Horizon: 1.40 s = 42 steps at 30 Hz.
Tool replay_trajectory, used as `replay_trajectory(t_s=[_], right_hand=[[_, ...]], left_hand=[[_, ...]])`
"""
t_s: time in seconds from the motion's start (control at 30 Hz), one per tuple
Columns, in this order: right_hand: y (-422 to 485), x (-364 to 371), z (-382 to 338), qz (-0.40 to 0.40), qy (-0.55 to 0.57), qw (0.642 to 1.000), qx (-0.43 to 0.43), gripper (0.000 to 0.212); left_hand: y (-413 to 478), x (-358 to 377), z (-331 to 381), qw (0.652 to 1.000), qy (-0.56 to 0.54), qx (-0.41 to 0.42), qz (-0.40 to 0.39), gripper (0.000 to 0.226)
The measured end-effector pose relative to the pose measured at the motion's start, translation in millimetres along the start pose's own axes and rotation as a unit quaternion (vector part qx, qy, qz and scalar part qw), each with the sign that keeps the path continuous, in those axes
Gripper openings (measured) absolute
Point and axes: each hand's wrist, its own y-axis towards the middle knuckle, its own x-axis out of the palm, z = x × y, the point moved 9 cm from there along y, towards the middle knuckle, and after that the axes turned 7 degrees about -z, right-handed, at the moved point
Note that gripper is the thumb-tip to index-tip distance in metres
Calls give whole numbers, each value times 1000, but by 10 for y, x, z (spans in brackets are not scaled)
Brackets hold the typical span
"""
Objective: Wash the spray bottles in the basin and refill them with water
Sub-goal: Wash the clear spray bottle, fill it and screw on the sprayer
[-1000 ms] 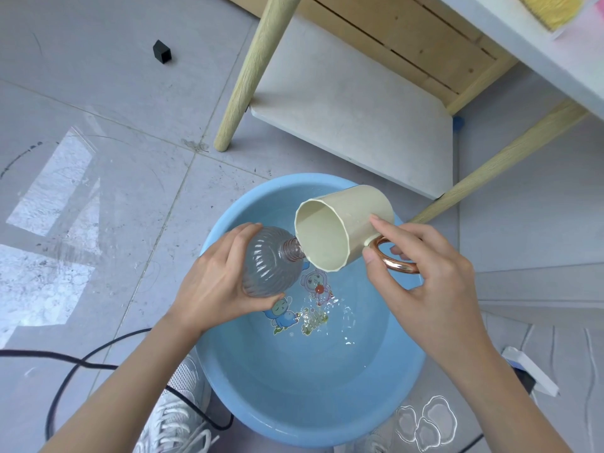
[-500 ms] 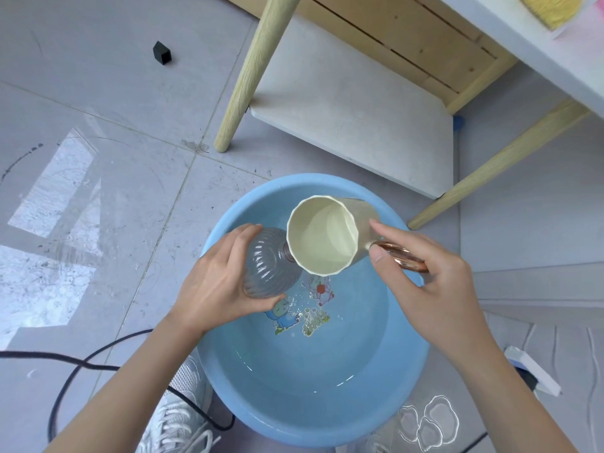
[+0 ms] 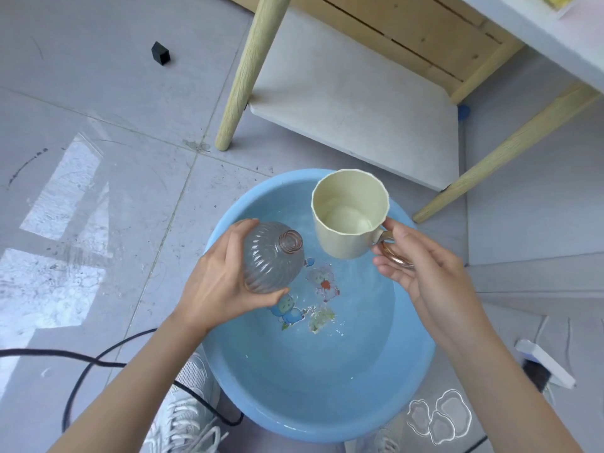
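Cream cup (image 3: 349,220), handle pinched by the right hand (image 3: 421,276), hangs beside the bottle (image 3: 271,259) gripped neck-up in the left hand (image 3: 219,289), both over the far side of the basin (image 3: 313,429), likely so spills land inside.

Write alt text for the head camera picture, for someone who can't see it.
A person's left hand grips a clear ribbed round bottle, neck open, and the right hand holds a cream mug by its copper ring handle, both above a round light-blue plastic basin of water on grey floor tiles.
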Motion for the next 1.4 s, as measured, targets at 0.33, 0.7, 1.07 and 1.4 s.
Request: replay_trajectory(t_s=[0.33, 0.7, 1.07, 1.4], right_hand=[[295, -86, 966, 79, -71, 992, 67, 24], [284, -35, 1325, 100, -268, 958, -2, 50], [298, -69, 1338, 104, -394, 912, -46, 62], [-2, -84, 407, 52, -305, 935, -174, 34]], left_hand=[[10, 2, -39, 999, -22, -30, -6, 104], [23, -29, -19, 994, -80, -74, -10, 101], [51, -50, 59, 983, -128, -128, 22, 98], [132, -250, 622, 980, -173, -92, 31, 92]])
